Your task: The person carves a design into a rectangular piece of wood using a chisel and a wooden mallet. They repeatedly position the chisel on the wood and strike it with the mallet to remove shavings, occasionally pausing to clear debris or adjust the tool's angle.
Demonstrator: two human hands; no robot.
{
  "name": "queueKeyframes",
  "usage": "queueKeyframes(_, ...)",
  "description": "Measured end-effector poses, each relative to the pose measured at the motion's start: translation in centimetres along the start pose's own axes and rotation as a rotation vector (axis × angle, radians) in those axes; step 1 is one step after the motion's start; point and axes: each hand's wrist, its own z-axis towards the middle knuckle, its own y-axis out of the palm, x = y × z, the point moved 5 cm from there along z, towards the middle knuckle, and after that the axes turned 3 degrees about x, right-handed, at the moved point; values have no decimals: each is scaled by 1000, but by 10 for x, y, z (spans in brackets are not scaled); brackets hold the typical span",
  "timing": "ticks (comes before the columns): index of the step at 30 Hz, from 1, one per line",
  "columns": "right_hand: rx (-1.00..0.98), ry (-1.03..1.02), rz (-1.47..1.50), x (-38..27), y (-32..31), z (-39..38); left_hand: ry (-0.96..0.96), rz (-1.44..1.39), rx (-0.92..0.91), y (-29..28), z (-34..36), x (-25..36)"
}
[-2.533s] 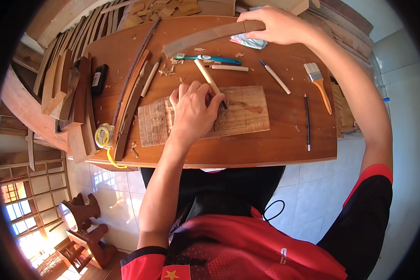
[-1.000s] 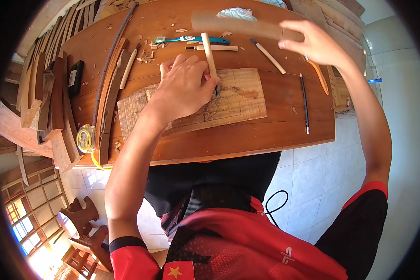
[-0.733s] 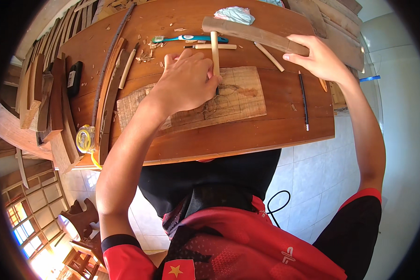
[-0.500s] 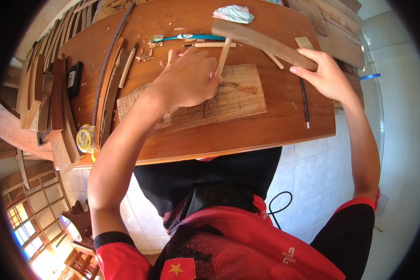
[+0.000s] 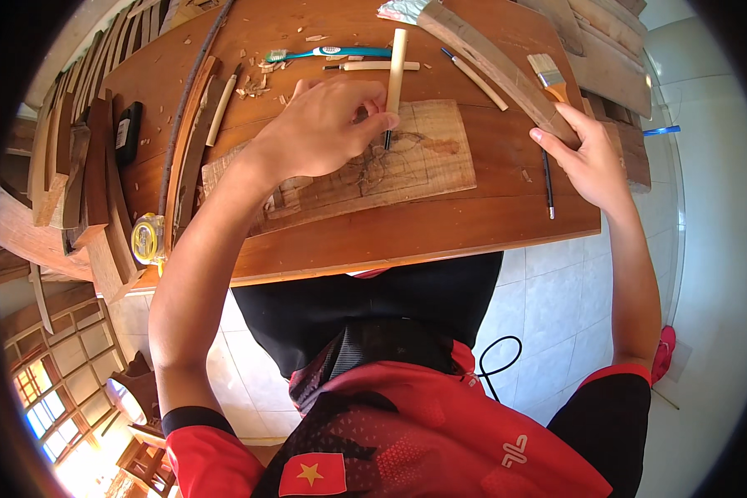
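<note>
Between the thumb and fingers of my left hand (image 5: 319,133) is a wood chisel (image 5: 397,70) with a pale round handle, held nearly upright. Its dark blade points down at the carved lines on a flat wooden board (image 5: 440,178); I cannot tell whether the tip touches. My right hand (image 5: 591,158) grips one end of a wooden mallet (image 5: 498,70), a long club-like stick. The mallet's far end is raised beyond the chisel and overlaps a white crumpled thing (image 5: 402,10) at the table's back.
On the brown table (image 5: 373,224) lie a toothbrush (image 5: 340,52), more chisels (image 5: 477,79), a paintbrush (image 5: 546,75), a pencil (image 5: 548,187) and wood shavings. A tape measure (image 5: 148,239), a black case (image 5: 129,133) and stacked wood strips (image 5: 100,174) stand at the left.
The mallet has lifted away from the chisel's top and swung to the right and back. My left hand stays at the board, with the chisel now more upright and its blade showing.
</note>
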Motion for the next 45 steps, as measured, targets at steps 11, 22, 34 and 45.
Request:
queueKeyframes(11,26,-117,31,-1,-2,6,14,11,17,1,-2,2)
queueKeyframes(22,46,-102,-43,-12,-6,10,59,132,-42,6,4,5)
queueKeyframes(34,81,-102,-84,-14,-4,8,46,-7,24,7,-1,2)
queueKeyframes(45,67,-19,-32,-21,-10,6,57,9,14,9,1,3)
